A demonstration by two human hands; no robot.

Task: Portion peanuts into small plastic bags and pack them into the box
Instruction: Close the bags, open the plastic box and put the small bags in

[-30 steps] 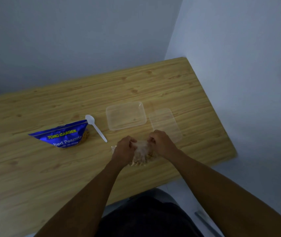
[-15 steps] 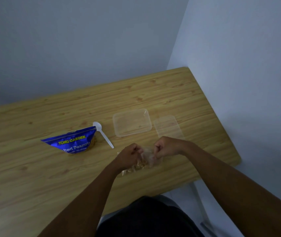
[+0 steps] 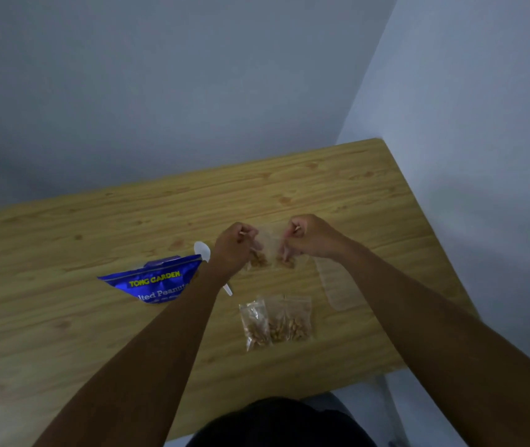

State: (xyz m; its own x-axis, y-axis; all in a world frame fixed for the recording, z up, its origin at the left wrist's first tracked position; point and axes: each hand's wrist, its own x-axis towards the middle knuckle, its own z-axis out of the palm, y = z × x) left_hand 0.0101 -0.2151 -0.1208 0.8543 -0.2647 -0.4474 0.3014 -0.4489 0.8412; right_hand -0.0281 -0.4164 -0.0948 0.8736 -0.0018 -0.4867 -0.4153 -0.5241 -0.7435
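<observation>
small bag (image 3: 269, 248) raised off table (image 3: 63, 317) | left hand (image 3: 233, 250), right hand (image 3: 310, 237) grip: each pinching its top

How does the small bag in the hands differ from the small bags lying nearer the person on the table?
The held bag is pinched at its top by the left hand and the right hand; the table bags lie untouched. The held bag hangs upright, while the table bags lie flat, overlapping side by side. Both are clear plastic with peanuts inside.
</observation>
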